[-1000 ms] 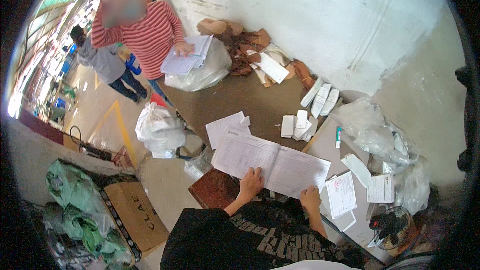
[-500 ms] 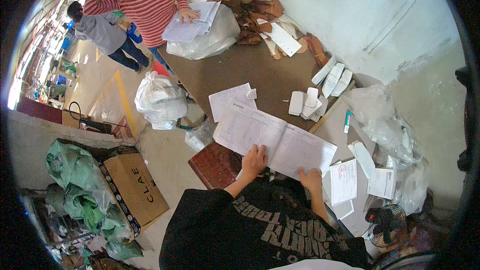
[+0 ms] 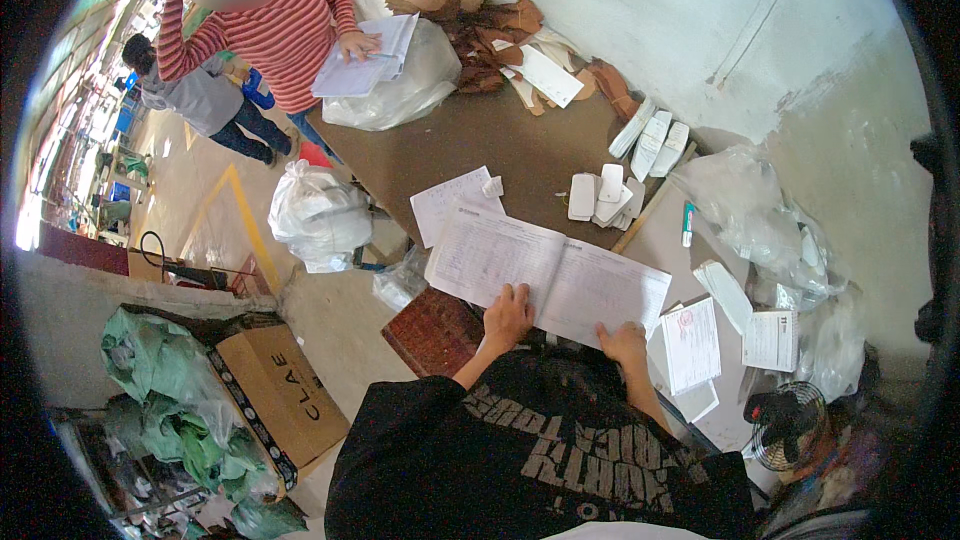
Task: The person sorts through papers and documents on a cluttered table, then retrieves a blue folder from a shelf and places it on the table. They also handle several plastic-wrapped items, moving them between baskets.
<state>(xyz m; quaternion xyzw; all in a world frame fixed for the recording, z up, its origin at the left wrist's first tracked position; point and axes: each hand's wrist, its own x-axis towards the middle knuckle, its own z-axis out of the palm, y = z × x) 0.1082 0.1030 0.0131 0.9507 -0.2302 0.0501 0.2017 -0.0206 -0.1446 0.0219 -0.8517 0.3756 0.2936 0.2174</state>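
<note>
An open record book [image 3: 490,255] with printed tables spreads across the near table edge, its pages slightly tilted. My left hand [image 3: 508,317] grips the lower edge near the spine, fingers lying over the left page. At the lower right edge, my right hand [image 3: 624,342] pinches the book with its thumb on top; its other fingers are mostly hidden beneath. Behind the left page lies a loose handwritten sheet [image 3: 440,208] with a small white piece [image 3: 493,186] on it.
White cut pieces [image 3: 607,196] and brown pieces [image 3: 490,45] lie on the brown table [image 3: 470,140]. Right are a green-white marker [image 3: 688,225], paper slips [image 3: 692,350], plastic bags [image 3: 745,210] and a small fan [image 3: 790,425]. A person in stripes [image 3: 265,40] touches papers [image 3: 368,55] across the table.
The whole view has shifted slightly. Both my hands keep their hold on the record book, whose pages look the same. The person in stripes has moved their head and raised arm a little.
</note>
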